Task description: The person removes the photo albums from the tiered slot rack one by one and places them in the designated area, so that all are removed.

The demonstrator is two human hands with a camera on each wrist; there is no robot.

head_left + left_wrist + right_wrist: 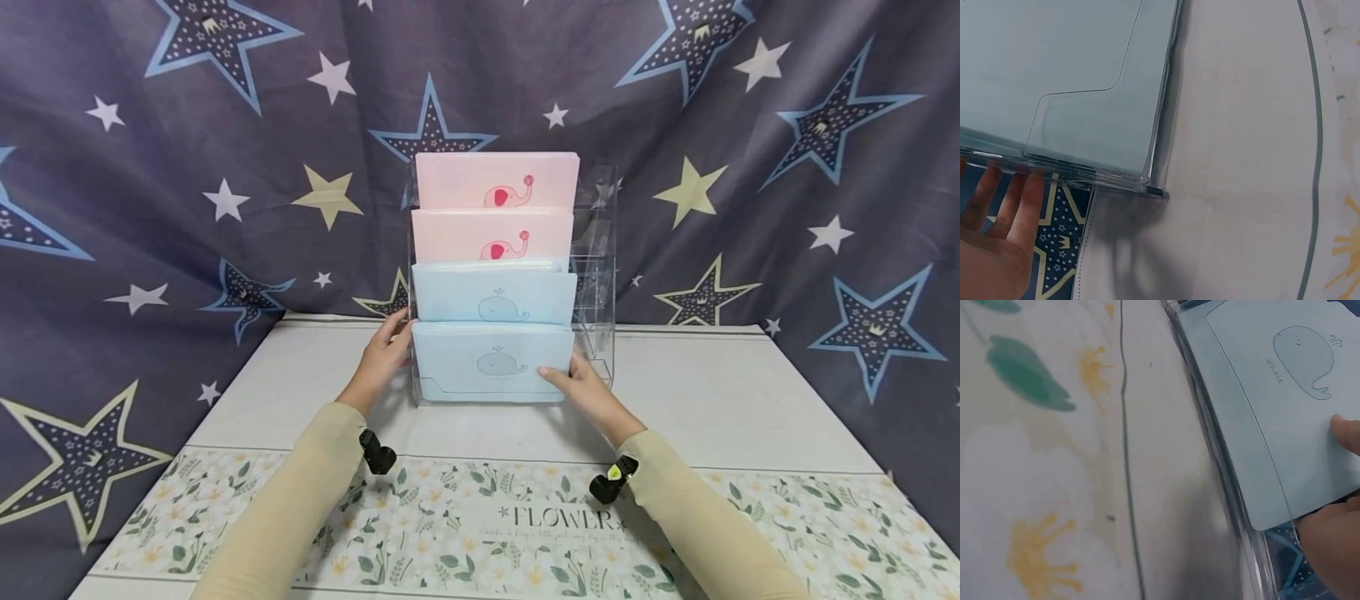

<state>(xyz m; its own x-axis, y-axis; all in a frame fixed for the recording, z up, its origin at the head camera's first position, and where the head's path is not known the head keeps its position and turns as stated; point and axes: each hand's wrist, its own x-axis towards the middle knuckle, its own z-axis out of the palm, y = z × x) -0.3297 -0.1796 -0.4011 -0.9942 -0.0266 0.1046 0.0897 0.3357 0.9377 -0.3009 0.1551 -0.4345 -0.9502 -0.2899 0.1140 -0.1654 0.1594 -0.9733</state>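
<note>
A clear plastic tiered rack (604,333) stands on the table and holds pink and blue folders. In its lowest front tier sits a light blue whale folder (457,358), partly behind the tier's clear front lip. My right hand (588,392) pinches that folder's right edge, the thumb lying on its front near the whale's tail and the fingers curled behind. On the rack's left side, my left hand (384,362) rests its fairly straight fingers (1025,209) against the clear side wall. Another blue whale folder (450,298) stands one tier up.
Two pink elephant folders (457,237) fill the upper tiers. Beneath everything lies a white tablecloth (697,400) with a flowered band (450,533) along the front. A dark curtain (495,50) printed with stars hangs close behind the rack.
</note>
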